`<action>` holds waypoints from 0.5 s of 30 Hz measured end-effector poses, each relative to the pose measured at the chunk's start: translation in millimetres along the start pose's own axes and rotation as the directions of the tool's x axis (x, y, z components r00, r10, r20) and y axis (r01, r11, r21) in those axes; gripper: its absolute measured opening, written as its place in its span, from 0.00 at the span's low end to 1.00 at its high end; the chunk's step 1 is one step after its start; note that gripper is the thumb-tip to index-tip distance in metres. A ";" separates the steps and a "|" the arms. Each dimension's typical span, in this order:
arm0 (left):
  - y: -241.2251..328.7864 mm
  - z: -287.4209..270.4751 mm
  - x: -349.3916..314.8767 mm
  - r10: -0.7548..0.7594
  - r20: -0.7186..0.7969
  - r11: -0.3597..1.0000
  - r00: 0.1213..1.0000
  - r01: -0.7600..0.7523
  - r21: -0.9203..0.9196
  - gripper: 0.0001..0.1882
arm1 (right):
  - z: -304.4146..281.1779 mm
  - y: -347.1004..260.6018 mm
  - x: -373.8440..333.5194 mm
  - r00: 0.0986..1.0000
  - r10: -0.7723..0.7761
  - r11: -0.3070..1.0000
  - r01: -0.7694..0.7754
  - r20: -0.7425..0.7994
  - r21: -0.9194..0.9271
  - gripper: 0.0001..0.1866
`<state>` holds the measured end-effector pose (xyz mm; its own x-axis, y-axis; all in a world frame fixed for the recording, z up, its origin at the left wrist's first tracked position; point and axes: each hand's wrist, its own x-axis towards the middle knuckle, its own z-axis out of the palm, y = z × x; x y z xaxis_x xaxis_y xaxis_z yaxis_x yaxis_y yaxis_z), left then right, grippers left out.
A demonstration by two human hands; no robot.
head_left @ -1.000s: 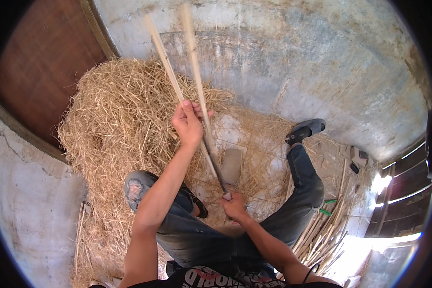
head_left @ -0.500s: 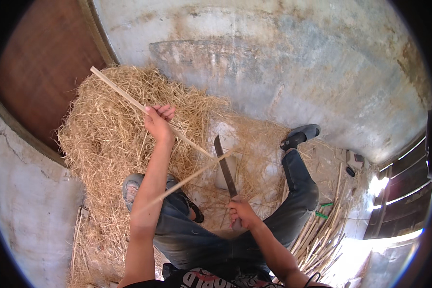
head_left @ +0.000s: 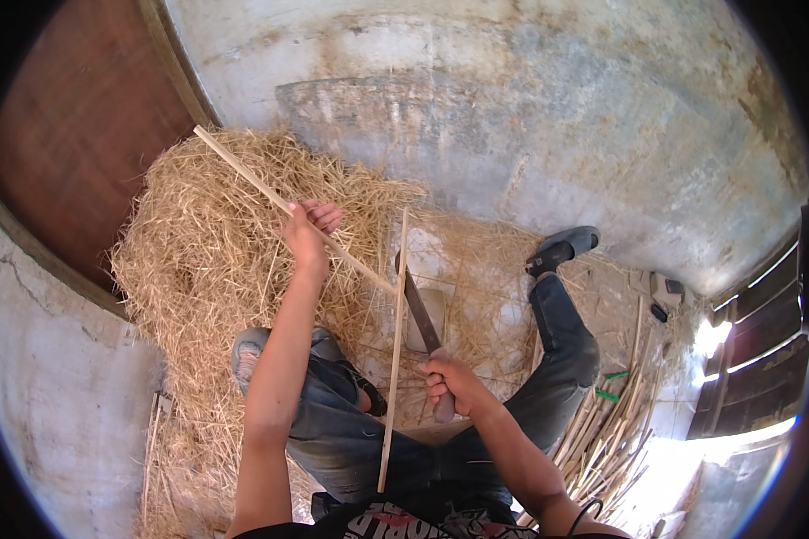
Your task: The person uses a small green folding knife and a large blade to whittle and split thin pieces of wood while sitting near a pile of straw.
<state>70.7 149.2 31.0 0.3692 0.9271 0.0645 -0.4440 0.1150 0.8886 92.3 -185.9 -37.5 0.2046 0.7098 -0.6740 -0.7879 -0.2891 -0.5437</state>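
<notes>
My left hand (head_left: 310, 232) is closed around a long pale stick (head_left: 243, 169), thumb along it and some fingers loosely extended. That stick slants from the upper left down toward the knife. In my right hand (head_left: 454, 386) is the handle of a long machete (head_left: 420, 314), its dark blade pointing up and away from me. A second thin pale stick (head_left: 394, 386) stands nearly lengthwise in the view, crossing in front of the blade near its tip. Neither hand grips this second stick. Its lower end is over my lap.
A big straw heap (head_left: 198, 234) fills the left side by the brown door (head_left: 63, 135). A pale block (head_left: 433, 310) lies on the straw-strewn floor behind the blade. Many thin sticks (head_left: 602, 440) with green ties lie to my right. A stained wall (head_left: 512, 117) stands ahead.
The second stick has swung from a slant across my left forearm to nearly lengthwise by the blade. My left hand and its stick have shifted slightly right.
</notes>
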 end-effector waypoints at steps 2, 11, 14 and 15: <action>-5.6 2.7 -2.6 -0.038 0.053 0.999 0.998 0.038 -0.005 0.26 | -2.6 -2.0 7.4 1.000 -0.008 1.000 0.008 0.016 -0.019 0.15; -22.9 -2.8 -26.0 -0.404 0.015 0.911 0.915 0.401 0.094 0.25 | 3.2 1.5 5.4 0.997 -0.079 0.997 0.079 0.011 0.024 0.15; -40.5 -14.6 -34.8 -0.452 0.098 0.878 0.887 0.424 0.221 0.23 | 1.8 0.4 3.2 0.996 -0.086 0.996 0.085 0.030 0.035 0.15; -46.9 -13.6 -42.3 -0.478 0.101 0.861 0.872 0.444 0.247 0.22 | 1.4 -0.5 1.8 0.995 -0.101 0.995 0.100 0.019 0.020 0.15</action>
<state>64.9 109.4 -19.6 0.6172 0.7175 -0.3229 -0.0171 0.4225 0.9062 92.2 -183.6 -37.7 0.2719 0.7474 -0.6062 -0.7750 -0.2034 -0.5984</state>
